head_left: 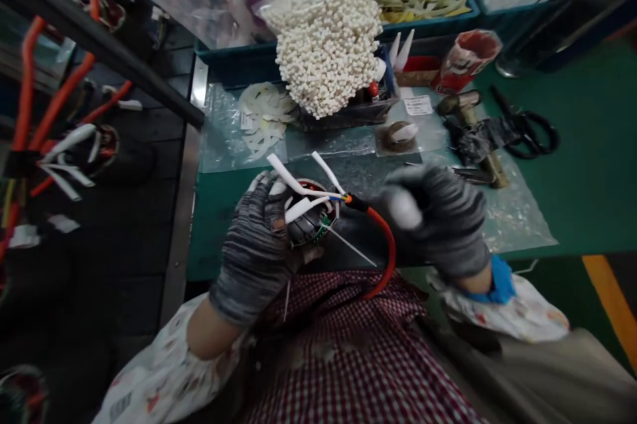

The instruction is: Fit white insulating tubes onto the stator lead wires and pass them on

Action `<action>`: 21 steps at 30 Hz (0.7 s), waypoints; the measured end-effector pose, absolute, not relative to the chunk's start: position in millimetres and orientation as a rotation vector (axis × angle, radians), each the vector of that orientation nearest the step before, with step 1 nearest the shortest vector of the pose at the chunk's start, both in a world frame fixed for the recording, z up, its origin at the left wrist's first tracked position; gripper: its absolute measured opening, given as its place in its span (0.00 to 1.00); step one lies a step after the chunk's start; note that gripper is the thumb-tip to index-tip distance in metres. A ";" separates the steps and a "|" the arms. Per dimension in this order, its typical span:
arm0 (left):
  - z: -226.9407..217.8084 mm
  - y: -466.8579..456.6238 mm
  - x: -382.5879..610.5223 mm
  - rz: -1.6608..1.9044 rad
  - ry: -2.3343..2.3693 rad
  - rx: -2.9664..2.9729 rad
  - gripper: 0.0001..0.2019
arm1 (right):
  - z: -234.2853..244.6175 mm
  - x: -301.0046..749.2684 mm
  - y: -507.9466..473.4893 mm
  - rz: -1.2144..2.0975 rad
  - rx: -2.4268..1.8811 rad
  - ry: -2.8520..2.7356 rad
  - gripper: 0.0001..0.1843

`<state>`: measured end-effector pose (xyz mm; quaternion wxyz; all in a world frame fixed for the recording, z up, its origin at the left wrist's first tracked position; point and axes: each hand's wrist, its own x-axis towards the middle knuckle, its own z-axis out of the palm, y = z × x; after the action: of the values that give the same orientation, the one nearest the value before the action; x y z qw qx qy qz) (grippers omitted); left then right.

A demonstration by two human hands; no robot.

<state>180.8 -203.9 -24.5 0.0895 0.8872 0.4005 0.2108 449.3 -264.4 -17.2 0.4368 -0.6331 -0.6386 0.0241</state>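
Observation:
My left hand (256, 238), in a grey striped glove, is wrapped round the side of a motor stator (306, 228) at the bench's front edge. Out of the stator rise white sleeved wires (286, 175), and a bit of green circuit board shows on its rim. A thick orange cable (389, 245) with a black collar joins thin coloured wires above it and curves down to the apron. A white tie string (353, 246) trails from the stator. To the right of the cable, my right hand (432, 215), gloved too, is smeared by motion; I cannot make out its fingers or anything in them.
A bag of small white beads (328, 46) lies behind the stator, beside flat pale rings (266, 115). A hammer (478, 135), black-handled scissors (532, 129) and a red can (468, 59) are at the right. More stators with orange cables (60, 102) stand on the left conveyor.

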 end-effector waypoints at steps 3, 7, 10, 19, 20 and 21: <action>-29.3 -208.0 174.8 0.704 1.175 2.683 0.50 | -7.0 419.3 -284.2 0.378 -1.565 -1.945 0.17; -38.6 -216.3 168.7 0.770 1.207 2.602 0.48 | -34.4 401.9 -291.8 0.416 -1.515 -2.043 0.11; -43.1 -222.8 167.7 0.801 1.251 2.548 0.48 | -54.0 399.5 -293.0 0.422 -1.462 -2.003 0.12; -51.2 -230.6 172.6 0.930 1.262 2.545 0.43 | -77.0 383.8 -294.0 0.574 -1.214 -1.806 0.19; -52.9 -229.7 170.8 0.928 1.253 2.549 0.44 | -76.5 381.9 -293.8 0.577 -1.201 -1.802 0.19; -54.2 -228.4 167.8 0.887 1.248 2.548 0.45 | -74.2 380.8 -293.6 0.588 -1.203 -1.800 0.18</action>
<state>167.8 -228.4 -54.2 0.0842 0.8542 0.4182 0.2973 380.8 -293.6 -74.2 0.4342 -0.4830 -0.7229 0.2360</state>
